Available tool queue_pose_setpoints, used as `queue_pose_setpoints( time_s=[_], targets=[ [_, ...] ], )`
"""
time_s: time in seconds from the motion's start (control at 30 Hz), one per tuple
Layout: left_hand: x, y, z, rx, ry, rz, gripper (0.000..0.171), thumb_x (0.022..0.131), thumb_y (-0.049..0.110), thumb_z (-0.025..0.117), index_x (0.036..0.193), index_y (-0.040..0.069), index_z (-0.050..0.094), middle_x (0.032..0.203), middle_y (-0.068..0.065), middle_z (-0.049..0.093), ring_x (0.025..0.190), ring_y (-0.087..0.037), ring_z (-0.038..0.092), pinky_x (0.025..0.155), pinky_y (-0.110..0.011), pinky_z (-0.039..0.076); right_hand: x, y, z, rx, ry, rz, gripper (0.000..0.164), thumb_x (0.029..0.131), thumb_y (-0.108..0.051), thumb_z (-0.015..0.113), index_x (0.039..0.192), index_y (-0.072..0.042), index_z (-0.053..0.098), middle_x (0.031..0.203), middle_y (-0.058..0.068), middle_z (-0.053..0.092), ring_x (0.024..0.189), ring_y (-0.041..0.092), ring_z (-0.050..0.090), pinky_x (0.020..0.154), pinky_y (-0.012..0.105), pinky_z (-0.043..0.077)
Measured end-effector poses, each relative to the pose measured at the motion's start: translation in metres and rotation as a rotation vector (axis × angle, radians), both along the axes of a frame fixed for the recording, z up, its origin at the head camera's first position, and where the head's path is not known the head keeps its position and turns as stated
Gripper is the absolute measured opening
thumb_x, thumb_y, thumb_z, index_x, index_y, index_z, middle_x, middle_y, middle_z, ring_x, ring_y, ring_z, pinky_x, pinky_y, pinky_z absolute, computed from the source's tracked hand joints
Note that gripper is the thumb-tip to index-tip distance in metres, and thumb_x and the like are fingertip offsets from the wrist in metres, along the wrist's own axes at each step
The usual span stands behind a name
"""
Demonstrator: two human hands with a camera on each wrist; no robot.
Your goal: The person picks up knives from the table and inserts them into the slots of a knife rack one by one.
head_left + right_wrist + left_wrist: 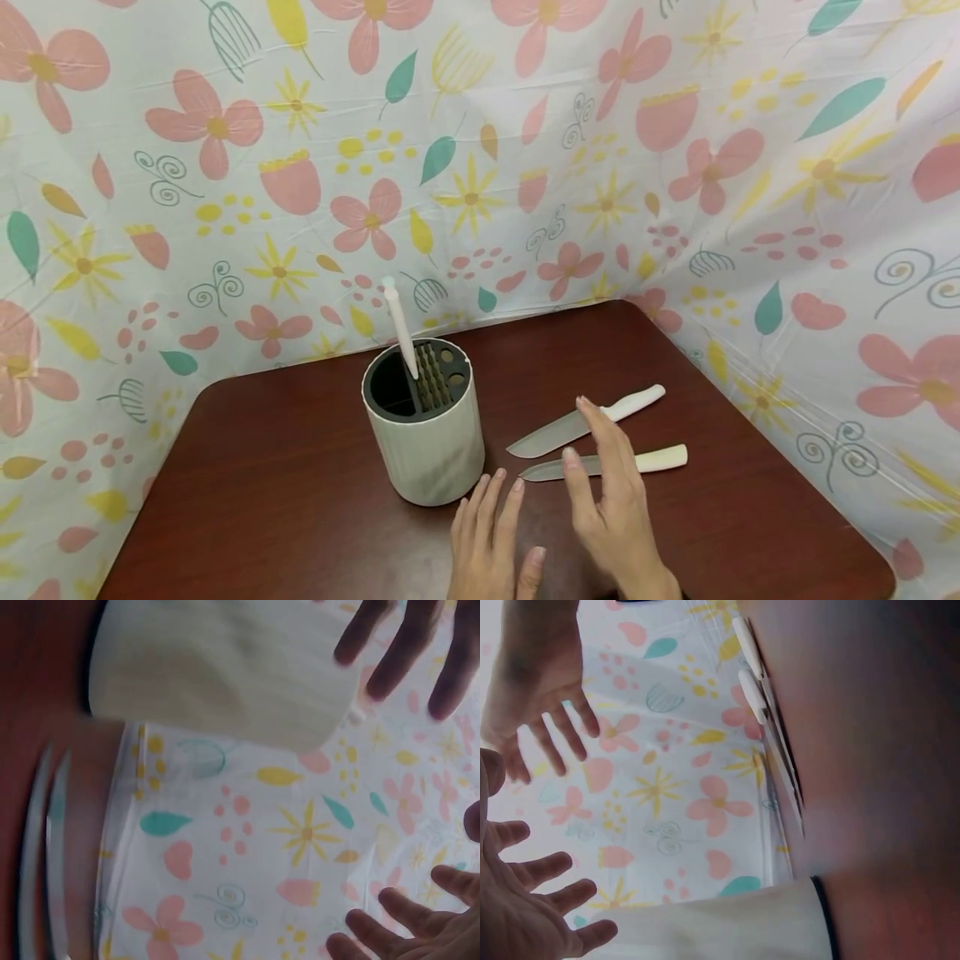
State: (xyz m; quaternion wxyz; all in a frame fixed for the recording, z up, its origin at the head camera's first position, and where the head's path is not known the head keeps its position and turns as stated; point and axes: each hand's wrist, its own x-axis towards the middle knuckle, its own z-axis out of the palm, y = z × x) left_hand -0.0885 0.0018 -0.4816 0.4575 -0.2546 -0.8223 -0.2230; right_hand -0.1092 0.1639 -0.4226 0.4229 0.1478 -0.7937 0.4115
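A white ribbed knife block [431, 454] with a black insert stands upright on the table. From its slots a slim white handle [401, 329] sticks up; whatever lies below the rim is hidden. To the right lie two kitchen knives, blades pointing left: a wide white-handled knife [558, 433] and, nearer, a narrower cream-handled knife [660, 459]. My left hand [483, 542], fingers extended and holding nothing, is just in front of the block. Over the near knife hovers my right hand [618, 508], fingers spread and empty, partly covering both knives from the head camera.
The dark reddish-brown table [285, 467] has rounded back corners. Behind it and along the right side hangs a white sheet [480, 167] printed with flowers and leaves, close against the table's edges.
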Motion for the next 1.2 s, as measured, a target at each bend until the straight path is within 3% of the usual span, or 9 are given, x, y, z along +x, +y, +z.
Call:
queue_pose_setpoints(
  time_s=[0.1,0.2,0.27,0.4,0.53,0.8,0.97,1.2],
  targets=[
    [-0.002,0.003,0.003,0.006,0.071,-0.050,0.055,0.110,0.045,0.028,0.139,0.010,0.060,0.139,-0.013,0.063,0.123,-0.031,0.062,0.084,-0.054,0.048,-0.013,0.013,0.005,-0.011,-0.118,-0.076,0.060,0.100,-0.008,0.058,0.157,-0.015,0.038,0.151,0.011,0.052,0.138,0.021,0.049,0.113,0.020,0.036],
    [-0.002,0.007,0.005,0.007,0.128,-0.096,0.053,0.109,0.043,0.030,0.134,0.010,0.063,0.137,-0.014,0.064,0.120,-0.030,0.064,0.082,-0.052,0.051,-0.026,0.028,0.010,-0.030,-0.271,-0.146,0.061,0.105,-0.020,0.053,0.161,-0.025,0.029,0.152,0.012,0.051,0.133,0.029,0.052,0.104,0.040,0.045],
    [-0.003,0.011,0.005,0.003,0.161,-0.121,0.052,0.109,0.042,0.030,0.131,0.010,0.065,0.135,-0.015,0.064,0.118,-0.031,0.065,0.080,-0.051,0.054,-0.037,0.039,0.012,-0.039,-0.339,-0.181,0.061,0.106,-0.027,0.051,0.161,-0.027,0.025,0.150,0.015,0.050,0.129,0.034,0.054,0.095,0.053,0.047],
    [-0.003,0.017,0.006,-0.010,0.199,-0.159,0.051,0.110,0.040,0.031,0.127,0.010,0.067,0.132,-0.014,0.066,0.116,-0.030,0.067,0.079,-0.049,0.055,-0.058,0.060,0.016,-0.012,-0.449,-0.231,0.062,0.107,-0.035,0.045,0.163,-0.022,0.020,0.150,0.023,0.046,0.125,0.044,0.055,0.091,0.065,0.046],
    [-0.003,0.021,0.007,-0.034,0.214,-0.190,0.050,0.110,0.040,0.031,0.126,0.011,0.068,0.129,-0.011,0.068,0.116,-0.027,0.068,0.081,-0.047,0.054,-0.077,0.080,0.020,0.010,-0.554,-0.287,0.065,0.106,-0.039,0.041,0.163,-0.018,0.018,0.148,0.028,0.046,0.123,0.050,0.054,0.088,0.069,0.044],
    [-0.006,0.027,0.005,-0.092,0.330,-0.233,0.050,0.111,0.039,0.029,0.117,0.014,0.071,0.118,-0.006,0.073,0.107,-0.019,0.071,0.077,-0.037,0.059,-0.117,0.113,0.015,0.064,-0.822,-0.341,0.068,0.105,-0.040,0.034,0.160,-0.004,0.019,0.148,0.039,0.038,0.117,0.065,0.047,0.087,0.075,0.041],
    [0.001,0.031,-0.001,-0.137,0.299,-0.289,0.047,0.111,0.043,0.032,0.120,0.018,0.071,0.121,-0.002,0.073,0.110,-0.015,0.070,0.082,-0.032,0.059,-0.139,0.135,0.006,0.111,-1.036,-0.305,0.073,0.103,-0.038,0.031,0.157,0.009,0.014,0.147,0.047,0.030,0.123,0.069,0.039,0.093,0.076,0.039],
    [0.015,0.034,-0.003,-0.226,0.132,-0.383,0.035,0.104,0.043,0.054,0.131,0.023,0.066,0.128,0.006,0.068,0.116,-0.008,0.065,0.092,-0.027,0.056,-0.164,0.154,-0.013,0.186,-1.234,-0.322,0.077,0.098,-0.028,0.031,0.155,0.017,0.005,0.145,0.054,0.026,0.127,0.070,0.035,0.097,0.073,0.041]
  ],
)
